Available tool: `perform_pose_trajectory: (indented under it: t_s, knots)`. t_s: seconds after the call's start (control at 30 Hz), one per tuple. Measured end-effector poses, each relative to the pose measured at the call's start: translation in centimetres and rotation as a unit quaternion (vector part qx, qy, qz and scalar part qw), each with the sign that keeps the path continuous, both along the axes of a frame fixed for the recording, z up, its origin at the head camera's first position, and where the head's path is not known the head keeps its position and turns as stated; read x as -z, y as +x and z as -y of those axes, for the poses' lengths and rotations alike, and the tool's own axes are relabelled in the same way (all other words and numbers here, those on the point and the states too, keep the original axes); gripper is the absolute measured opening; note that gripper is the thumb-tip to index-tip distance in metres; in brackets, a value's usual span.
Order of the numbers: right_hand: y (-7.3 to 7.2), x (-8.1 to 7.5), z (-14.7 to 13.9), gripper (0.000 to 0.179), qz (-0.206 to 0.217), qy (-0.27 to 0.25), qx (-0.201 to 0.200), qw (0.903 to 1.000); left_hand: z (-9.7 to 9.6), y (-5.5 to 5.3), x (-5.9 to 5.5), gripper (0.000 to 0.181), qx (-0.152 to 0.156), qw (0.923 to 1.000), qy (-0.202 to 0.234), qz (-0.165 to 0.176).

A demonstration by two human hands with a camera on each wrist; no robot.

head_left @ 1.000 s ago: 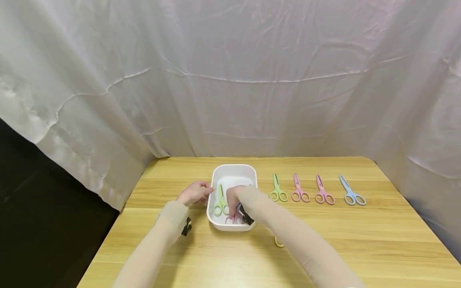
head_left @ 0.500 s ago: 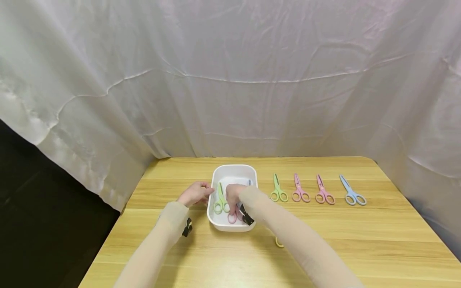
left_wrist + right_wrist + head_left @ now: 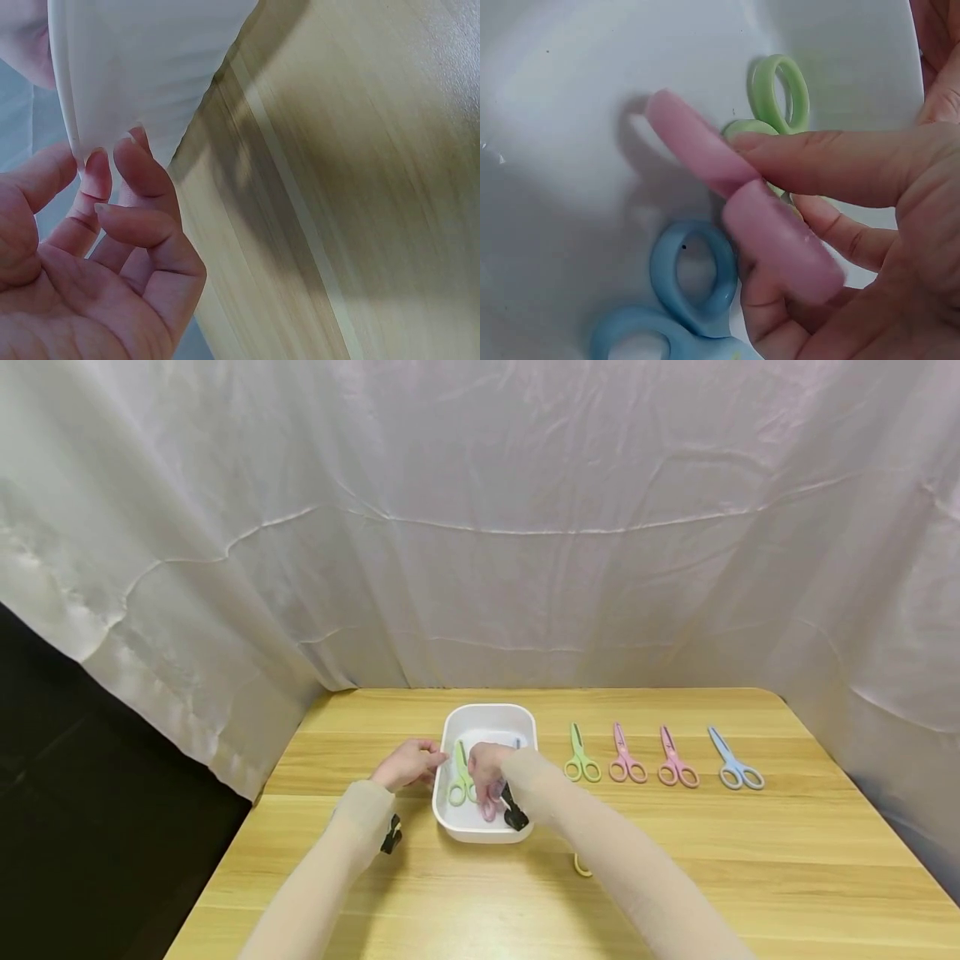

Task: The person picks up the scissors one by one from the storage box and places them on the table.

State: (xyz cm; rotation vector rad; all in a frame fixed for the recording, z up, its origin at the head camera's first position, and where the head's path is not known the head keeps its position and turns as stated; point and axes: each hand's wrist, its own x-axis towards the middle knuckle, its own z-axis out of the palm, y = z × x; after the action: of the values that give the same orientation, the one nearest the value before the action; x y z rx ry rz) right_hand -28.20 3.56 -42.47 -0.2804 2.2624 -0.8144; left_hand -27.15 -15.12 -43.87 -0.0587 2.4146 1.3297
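A white plastic box stands on the table, and my right hand reaches into it. Between its thumb and fingers, the right hand pinches pink scissors. Their handles are tipped on edge above the box floor; the blades are hidden by the hand. Beside them in the box lie green scissors on the left and blue scissors on the right, the latter mostly covered by the hand in the head view. My left hand pinches the box's left rim with thumb and forefinger, the other fingers loosely bent.
Right of the box, a row stands on the wooden table: green scissors, two pink scissors, one pair here, and blue scissors. A yellow handle peeks out beside the right forearm. A pale curtain hangs behind.
The pink scissors' handles have turned from lying flat to on edge, within the right hand's grip. The green scissors in the box have shifted slightly. The left hand has stayed at the rim.
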Motion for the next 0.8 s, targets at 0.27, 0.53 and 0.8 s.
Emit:
perform_pose_trajectory:
  t_s: [0.27, 0.53, 0.8]
  knots:
    - [0.2, -0.1, 0.2, 0.073, 0.007, -0.014, 0.006, 0.9999, -0.1, 0.1, -0.1, 0.019, -0.001, 0.9999, 0.01, -0.004]
    - [0.0, 0.2, 0.1, 0.106, 0.011, -0.041, 0.047, 0.998, -0.2, 0.1, 0.0, 0.017, 0.0, 0.9999, 0.013, -0.007]
    - [-1.9, 1.4, -0.1, 0.03, -0.098, 0.052, 0.014, 0.9937, 0.0, -0.1, 0.2, 0.019, 0.002, 1.0, 0.008, -0.002]
